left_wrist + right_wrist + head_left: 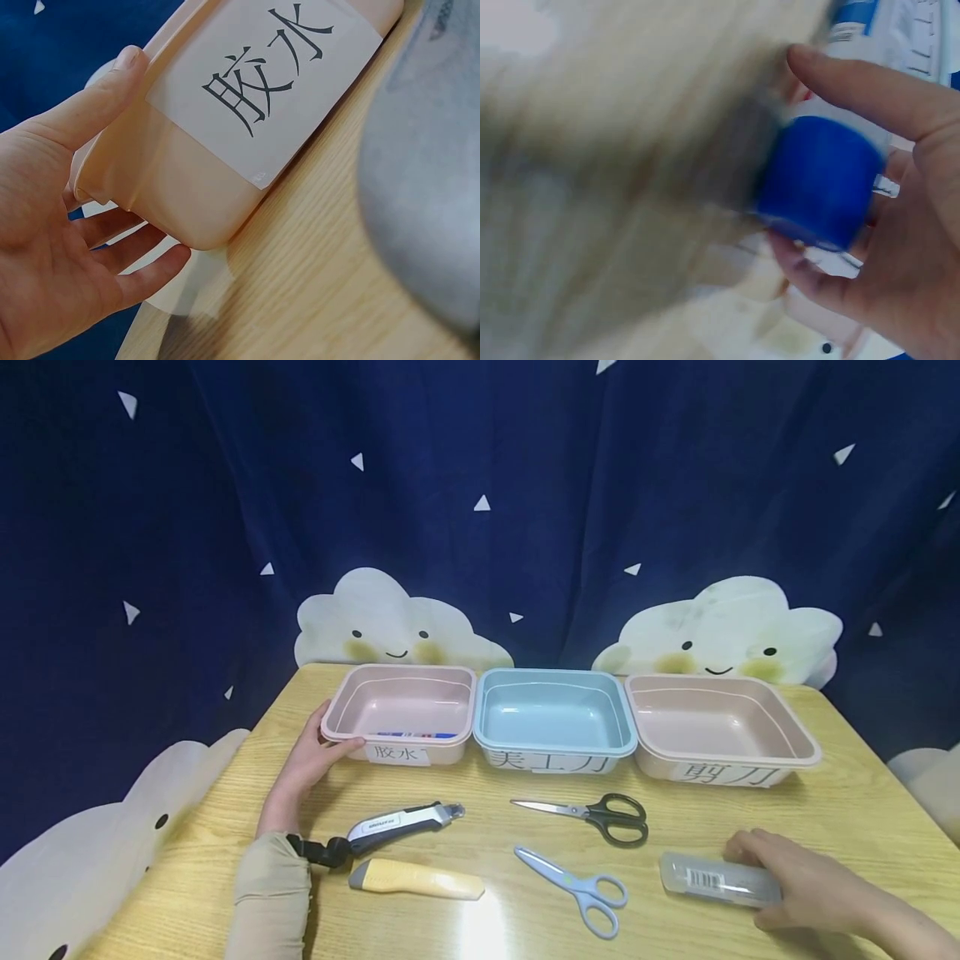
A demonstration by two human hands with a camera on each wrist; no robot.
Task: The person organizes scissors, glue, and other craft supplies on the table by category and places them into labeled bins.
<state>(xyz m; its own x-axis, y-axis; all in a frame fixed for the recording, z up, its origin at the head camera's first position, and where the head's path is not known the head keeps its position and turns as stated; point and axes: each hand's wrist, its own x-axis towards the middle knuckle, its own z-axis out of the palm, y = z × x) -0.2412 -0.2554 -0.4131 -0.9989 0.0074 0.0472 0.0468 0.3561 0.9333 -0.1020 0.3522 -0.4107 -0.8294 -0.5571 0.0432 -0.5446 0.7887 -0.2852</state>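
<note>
My left hand [306, 762] holds the left corner of the pink bin [450, 753]. In the left wrist view its thumb lies along the rim beside the white label [262, 94], with the other fingers against the bin's end. Inside the bin's front, a blue, white and red item [420, 735] shows in part. At the table's right, my right hand [813, 883] grips a clear glue bottle [693, 877] with a barcode, lying sideways. Its blue cap [821, 184] appears between thumb and fingers in the blurred right wrist view.
A blue bin [555, 758] and a beige-pink bin [727, 768], both labelled, continue the row. Before them lie black-handled scissors [615, 818], light-blue scissors [577, 885], a white-and-grey utility knife [401, 827] and a yellow cutter [420, 878]. A navy curtain [450, 443] hangs behind the table.
</note>
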